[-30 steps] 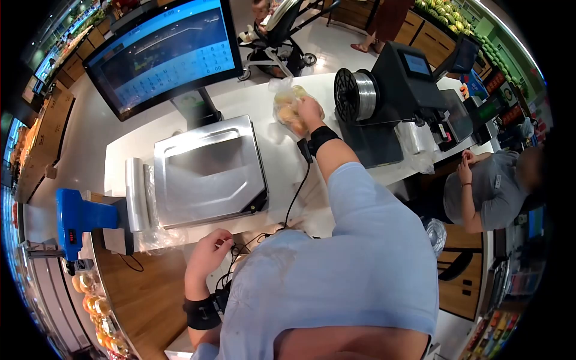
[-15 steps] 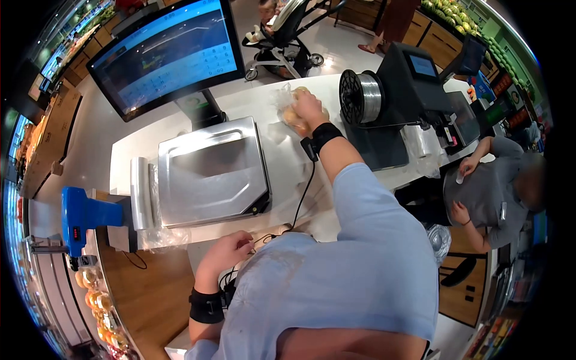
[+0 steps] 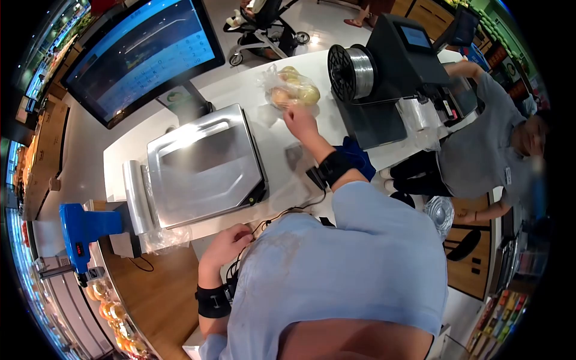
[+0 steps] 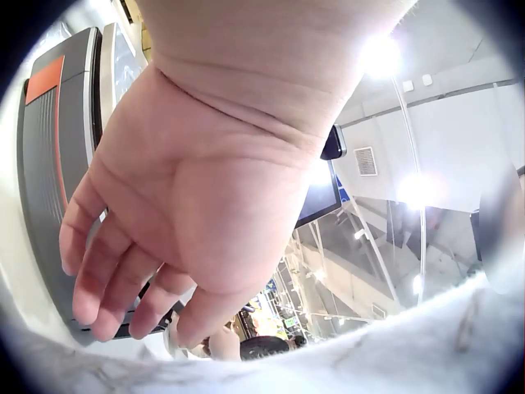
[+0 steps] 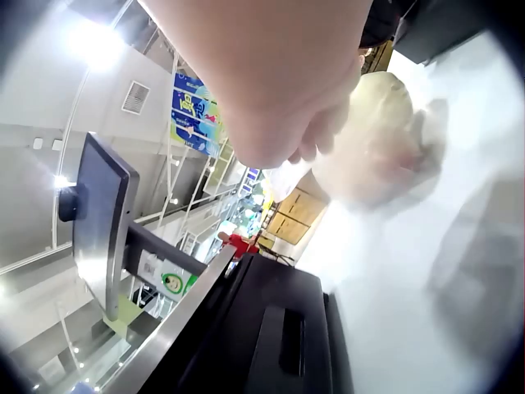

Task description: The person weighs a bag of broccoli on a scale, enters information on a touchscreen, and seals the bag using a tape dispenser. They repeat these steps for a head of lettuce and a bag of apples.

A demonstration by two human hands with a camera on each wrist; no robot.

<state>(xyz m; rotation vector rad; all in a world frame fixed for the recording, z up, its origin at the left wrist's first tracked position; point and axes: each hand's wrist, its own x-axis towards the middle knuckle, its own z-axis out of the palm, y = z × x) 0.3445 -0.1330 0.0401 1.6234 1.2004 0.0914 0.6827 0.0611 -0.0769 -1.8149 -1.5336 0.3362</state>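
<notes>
A clear plastic bag of round fruit [image 3: 292, 90], yellow-green and orange, lies on the white counter [image 3: 240, 84] beyond the scale. At its near edge is my right hand [image 3: 302, 123], fingers loosely bent, overlapping the bag's edge in the head view. In the right wrist view the fruit bag [image 5: 373, 148] shows pale just past the bent fingers. My left hand [image 3: 225, 245] hangs near the counter's front edge by some black cables, fingers loosely curved. The left wrist view shows its palm [image 4: 189, 189] with nothing in it.
A steel-topped scale [image 3: 204, 168] stands below a large screen [image 3: 144, 60]. Left of it lies a plastic bag roll [image 3: 137, 195]. To the right are a wire-like spool [image 3: 354, 72] and a dark machine [image 3: 402, 54]. Another person [image 3: 480, 138] is at right.
My right hand has drawn back from over the fruit bag to its near edge, uncovering the fruit. The left hand has shifted slightly. The person at right has stretched out an arm.
</notes>
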